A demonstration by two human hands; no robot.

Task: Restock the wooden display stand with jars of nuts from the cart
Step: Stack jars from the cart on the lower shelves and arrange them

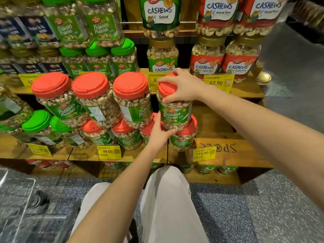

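Note:
A pistachio jar (175, 114) with a red lid and green label stands on top of lower red-lidded jars (184, 137) on the wooden display stand (233, 151). My right hand (182, 85) grips its lid from above. My left hand (160, 134) holds its lower side and base. To its left, three more red-lidded pistachio jars (131, 97) form a stacked upper row. The cart (21, 204) shows as a wire frame at the bottom left; no jars are visible in it.
Green-lidded pistachio jars (38, 127) fill the left side. Cashew jars (206, 62) stand on the shelf above. Yellow price tags (108, 151) hang on shelf edges. Bare wood lies to the right of the held jar. My legs (166, 199) are below.

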